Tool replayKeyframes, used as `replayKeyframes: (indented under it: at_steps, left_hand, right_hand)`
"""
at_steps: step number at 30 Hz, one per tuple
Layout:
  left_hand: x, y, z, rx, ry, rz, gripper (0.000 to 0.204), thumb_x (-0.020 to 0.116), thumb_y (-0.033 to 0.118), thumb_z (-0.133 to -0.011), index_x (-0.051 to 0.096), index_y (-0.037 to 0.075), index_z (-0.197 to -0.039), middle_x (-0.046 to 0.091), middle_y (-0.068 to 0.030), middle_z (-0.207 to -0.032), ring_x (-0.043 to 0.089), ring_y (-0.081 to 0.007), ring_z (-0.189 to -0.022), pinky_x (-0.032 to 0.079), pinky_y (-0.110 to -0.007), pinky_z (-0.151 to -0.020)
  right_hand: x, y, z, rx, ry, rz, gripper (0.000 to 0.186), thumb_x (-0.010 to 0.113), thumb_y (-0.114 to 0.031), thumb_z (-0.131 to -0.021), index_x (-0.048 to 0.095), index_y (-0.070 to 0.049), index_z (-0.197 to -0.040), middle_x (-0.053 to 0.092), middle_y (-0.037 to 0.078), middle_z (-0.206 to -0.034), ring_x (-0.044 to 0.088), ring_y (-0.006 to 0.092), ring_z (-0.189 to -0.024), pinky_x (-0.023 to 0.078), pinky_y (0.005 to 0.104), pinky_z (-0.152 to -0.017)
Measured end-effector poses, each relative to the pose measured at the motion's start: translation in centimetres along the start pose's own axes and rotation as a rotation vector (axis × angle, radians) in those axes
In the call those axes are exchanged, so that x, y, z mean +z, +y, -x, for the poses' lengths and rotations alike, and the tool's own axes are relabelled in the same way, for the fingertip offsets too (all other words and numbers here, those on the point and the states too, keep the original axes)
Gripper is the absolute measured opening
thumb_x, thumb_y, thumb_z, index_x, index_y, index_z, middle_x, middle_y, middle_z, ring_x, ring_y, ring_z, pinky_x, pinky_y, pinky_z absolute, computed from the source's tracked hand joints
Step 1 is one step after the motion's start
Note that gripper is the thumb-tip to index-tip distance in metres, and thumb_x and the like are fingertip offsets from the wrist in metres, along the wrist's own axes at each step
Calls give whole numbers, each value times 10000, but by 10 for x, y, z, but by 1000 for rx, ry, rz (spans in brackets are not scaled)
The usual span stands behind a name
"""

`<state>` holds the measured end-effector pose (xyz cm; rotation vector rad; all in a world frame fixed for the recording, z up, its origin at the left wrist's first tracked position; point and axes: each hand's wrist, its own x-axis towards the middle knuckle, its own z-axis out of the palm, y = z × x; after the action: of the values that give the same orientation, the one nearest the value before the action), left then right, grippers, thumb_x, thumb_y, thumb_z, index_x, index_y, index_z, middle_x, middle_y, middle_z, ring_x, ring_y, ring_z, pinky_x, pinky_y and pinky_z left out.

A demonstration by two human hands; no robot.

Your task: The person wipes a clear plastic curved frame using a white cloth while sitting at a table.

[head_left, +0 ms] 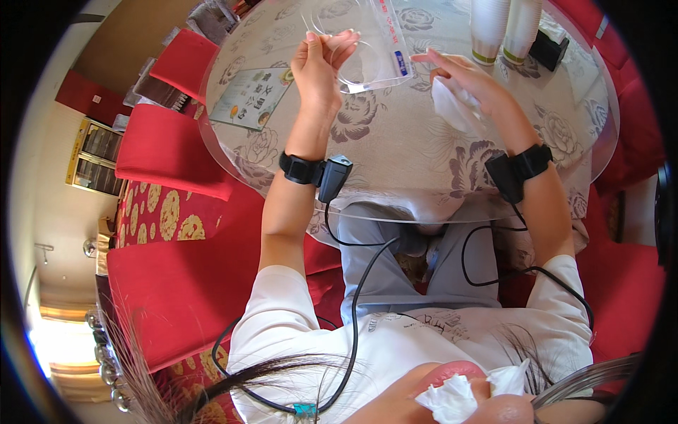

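My left hand [321, 60] pinches the near edge of a clear plastic zip bag [367, 49] that is lifted over the round glass-topped table [395, 141]. The bag has a red and a blue strip along its right side. My right hand [462, 74] hovers just right of the bag with fingers stretched toward it, and a white crumpled paper or tissue [452, 106] is held under its palm. Both wrists wear black bands with small devices and cables.
Two stacks of white paper cups [505, 28] stand at the far right of the table, next to a small black object [549, 48]. A printed card [248, 95] lies under the glass at left. Red chairs [169, 148] ring the table.
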<state>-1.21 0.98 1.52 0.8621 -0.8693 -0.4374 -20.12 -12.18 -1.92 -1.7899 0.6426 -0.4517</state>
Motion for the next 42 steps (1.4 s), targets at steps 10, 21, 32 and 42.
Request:
replayKeyframes:
  at_steps: [10,21,32,42]
  left_hand:
    - [14,-1,6,-17,-79,281,352,221,240,-955,411,-13,-803,465,-310,-1119,487,-401,-1066,448,-428,-916]
    - [14,3,10,-105,-380,431,239,389,241,-896,509,34,-885,446,-264,-1198,435,-373,-1141,363,-433,-984]
    - [8,20,8,-99,-534,499,333,472,86,-789,491,55,-1121,400,-202,-1283,430,-316,-1150,369,-395,-933]
    - [9,13,6,-61,-561,543,333,456,146,-830,475,48,-1148,427,-168,-1273,443,-284,-1137,346,-378,-951]
  right_hand:
    - [10,-9,12,-63,11,-4,683,612,-584,-694,551,-56,-1123,570,98,-997,518,185,-983,381,343,-856]
    - [17,-13,13,-91,-10,-61,551,718,-474,-642,574,-10,-902,532,22,-734,514,90,-691,389,211,-593]
    - [11,-11,10,-123,-243,-30,260,680,-259,-718,556,-77,-855,493,-56,-684,429,23,-607,330,188,-528]
    - [11,-10,12,-257,-212,-65,359,740,-334,-663,594,-40,-811,508,-27,-611,464,48,-553,347,183,-525]
